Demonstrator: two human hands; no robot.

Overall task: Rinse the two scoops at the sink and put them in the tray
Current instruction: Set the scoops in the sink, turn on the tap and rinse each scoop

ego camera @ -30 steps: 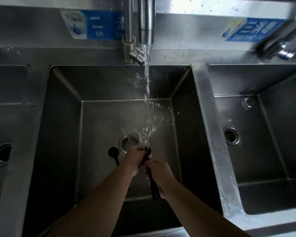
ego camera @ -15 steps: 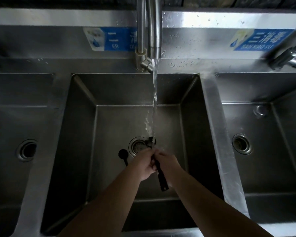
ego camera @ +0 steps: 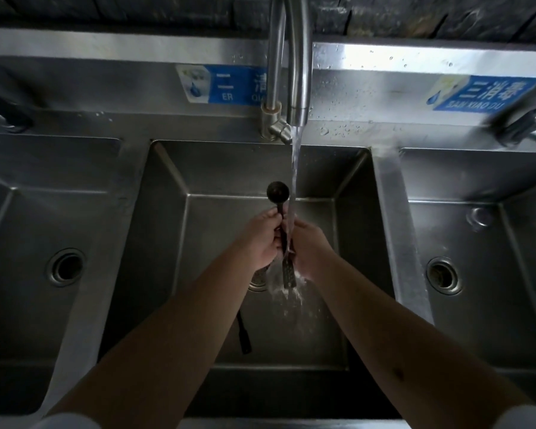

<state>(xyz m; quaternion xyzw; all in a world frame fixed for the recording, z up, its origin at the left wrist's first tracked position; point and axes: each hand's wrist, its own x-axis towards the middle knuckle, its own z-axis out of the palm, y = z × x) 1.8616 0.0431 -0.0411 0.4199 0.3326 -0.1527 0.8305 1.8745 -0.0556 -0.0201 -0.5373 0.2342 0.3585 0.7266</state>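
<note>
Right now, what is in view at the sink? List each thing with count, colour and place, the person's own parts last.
Basins: 3, steel; middle basin under the hands.
Tap: 1, steel, above the middle basin, water stream running.
Drains: 3 in all; left drain, right drain, the middle one partly hidden.
Labels: 2, blue, on the backsplash; left label, right label.
Held scoop: 1, black, bowl up, handle in the stream.
Second scoop: 1, black, on the basin floor, only its handle shows.
Tray: none visible.
Left hand, right hand: both on the held scoop.
</note>
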